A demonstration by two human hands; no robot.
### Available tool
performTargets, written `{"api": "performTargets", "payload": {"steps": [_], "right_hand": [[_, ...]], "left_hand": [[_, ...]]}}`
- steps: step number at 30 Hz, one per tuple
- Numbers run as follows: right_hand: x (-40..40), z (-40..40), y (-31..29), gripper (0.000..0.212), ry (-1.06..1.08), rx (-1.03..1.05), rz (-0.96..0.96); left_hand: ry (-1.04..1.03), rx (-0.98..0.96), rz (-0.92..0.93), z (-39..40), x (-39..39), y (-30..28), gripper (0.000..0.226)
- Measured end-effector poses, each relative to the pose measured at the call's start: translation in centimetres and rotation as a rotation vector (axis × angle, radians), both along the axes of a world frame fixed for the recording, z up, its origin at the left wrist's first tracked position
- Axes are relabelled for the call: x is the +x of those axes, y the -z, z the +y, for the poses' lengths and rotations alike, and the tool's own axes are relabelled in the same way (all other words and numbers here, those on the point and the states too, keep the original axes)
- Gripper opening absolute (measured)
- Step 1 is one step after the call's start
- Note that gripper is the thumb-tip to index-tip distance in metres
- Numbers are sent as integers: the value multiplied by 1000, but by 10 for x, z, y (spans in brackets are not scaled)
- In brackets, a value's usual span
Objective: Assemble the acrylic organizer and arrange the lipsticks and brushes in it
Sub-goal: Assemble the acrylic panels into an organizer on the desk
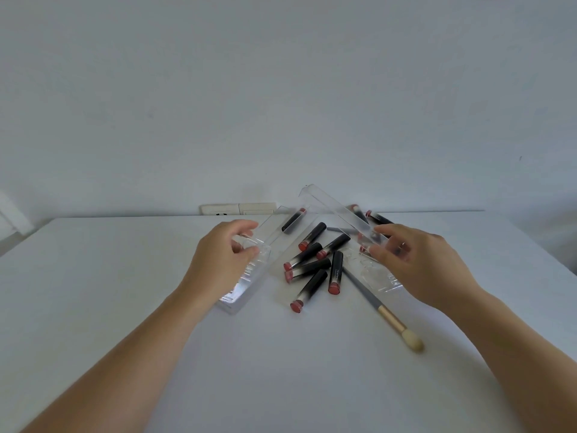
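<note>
Two clear acrylic pieces are in hand over the desk (125, 307): the left hand (218, 260) has its fingers (246, 228) curled on the near end of one tray (249, 267), while the right hand (415, 260) pinches a tilted panel (337, 210) above the scattered lipsticks (312, 260). A loose pinch on slick acrylic could drop that panel, scattering lipsticks toward the brush (390, 317).

On the white table (125, 307), black lipstick tubes (312, 264) are lying clustered in the middle, between a clear acrylic tray piece (246, 273) on the left and a clear acrylic panel (343, 214) on the right. A grey-handled makeup brush (384, 310) is lying just right of the cluster, nearer the viewer.
</note>
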State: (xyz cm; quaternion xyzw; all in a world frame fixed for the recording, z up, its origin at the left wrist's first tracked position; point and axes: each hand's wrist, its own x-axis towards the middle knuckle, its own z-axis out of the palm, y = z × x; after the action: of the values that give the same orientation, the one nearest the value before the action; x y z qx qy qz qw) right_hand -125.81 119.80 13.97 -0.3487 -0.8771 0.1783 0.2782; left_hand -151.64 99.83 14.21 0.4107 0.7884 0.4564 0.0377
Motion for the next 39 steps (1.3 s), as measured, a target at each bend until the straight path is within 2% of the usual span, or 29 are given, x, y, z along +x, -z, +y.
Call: {"api": "performTargets", "payload": {"steps": [3,7,11,17,19,25,29,32,36,37,39], "right_hand": [[1,-1,0,43,-22,-9,27],[1,-3,-2,33,-59,-35,80],[0,-9,-5,27,-154,-234,261],[1,-13,-13,28,-251,-377,382],[2,-15,-17,35,-278,-451,434],[5,-21,-31,38,-403,-909,647],[4,-22,-38,40,-410,-1115,630],[4,-25,-40,46,-435,-1125,559],[5,-29,-41,42,-479,-1060,492],[6,-29,-41,42,-480,-1046,479],[7,-30,-41,40,-480,-1021,449]], "left_hand": [[-59,195,-207,1,-5,-10,34],[-22,440,-662,4,-10,-28,21],[52,555,-921,12,-9,-42,8],[125,542,-1026,26,8,-41,18],[133,543,-1071,28,14,-40,16],[178,539,-1172,28,26,-34,13],[247,525,-1157,27,35,-33,16],[206,539,-1153,24,40,-36,11],[86,394,-1140,20,38,-36,17],[108,345,-1171,19,37,-36,24],[197,249,-1234,16,35,-37,53]]}}
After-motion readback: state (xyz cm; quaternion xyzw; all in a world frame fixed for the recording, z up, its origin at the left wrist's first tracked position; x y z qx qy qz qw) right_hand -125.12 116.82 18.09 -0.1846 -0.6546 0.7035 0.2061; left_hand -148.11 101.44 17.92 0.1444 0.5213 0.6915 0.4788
